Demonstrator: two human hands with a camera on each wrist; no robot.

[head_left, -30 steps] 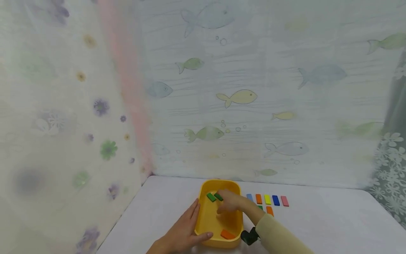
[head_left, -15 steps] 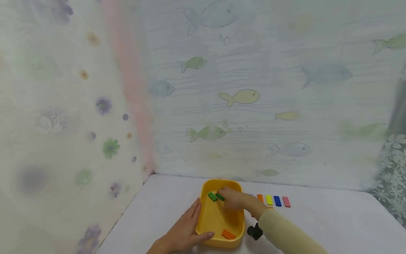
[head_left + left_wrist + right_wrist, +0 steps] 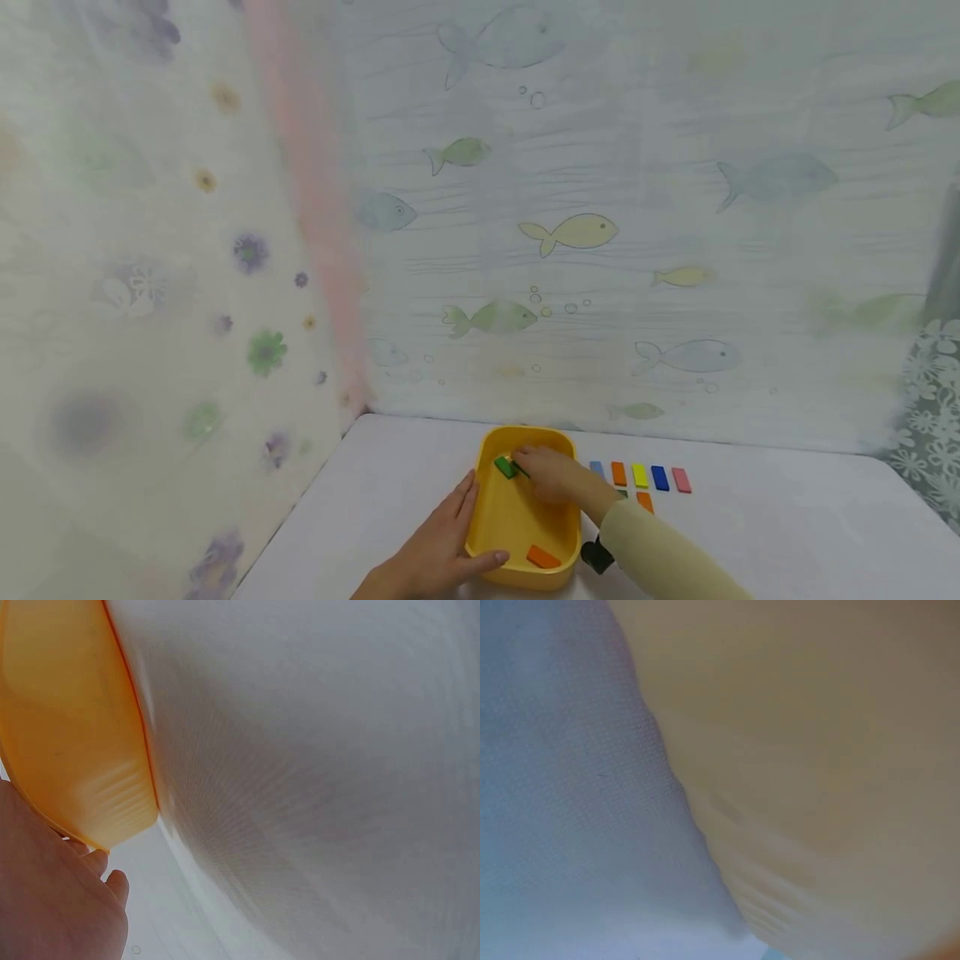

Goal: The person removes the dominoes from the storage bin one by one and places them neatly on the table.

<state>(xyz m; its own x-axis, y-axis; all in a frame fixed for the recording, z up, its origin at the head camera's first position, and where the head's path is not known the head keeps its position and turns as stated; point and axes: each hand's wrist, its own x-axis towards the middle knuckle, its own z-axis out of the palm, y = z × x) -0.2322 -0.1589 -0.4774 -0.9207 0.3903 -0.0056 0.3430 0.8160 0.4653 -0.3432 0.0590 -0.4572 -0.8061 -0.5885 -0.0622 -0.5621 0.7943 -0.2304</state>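
A yellow plastic tub point(image 3: 517, 527) stands on the white table. My left hand point(image 3: 444, 546) rests along its left side, fingers straight against the wall and thumb over the near rim. In the left wrist view that hand point(image 3: 56, 889) lies at the tub's edge point(image 3: 75, 727). My right hand point(image 3: 549, 473) reaches into the far half of the tub and pinches a dark green block point(image 3: 521, 470). Just left of it lies a brighter green block point(image 3: 506, 467). An orange block point(image 3: 543, 557) lies at the near end.
Right of the tub, small blocks lie in rows, among them an orange block point(image 3: 618, 474), a yellow block point(image 3: 640, 476), a dark blue block point(image 3: 660, 478) and a pink block point(image 3: 681, 480). The right forearm hides part of them. A fish-patterned curtain point(image 3: 562, 367) hangs behind the table.
The right hand stays in the tub's far half, fingers closer round the dark green block, which now shows narrower and more tilted. The left hand keeps its place; the view has shifted slightly.
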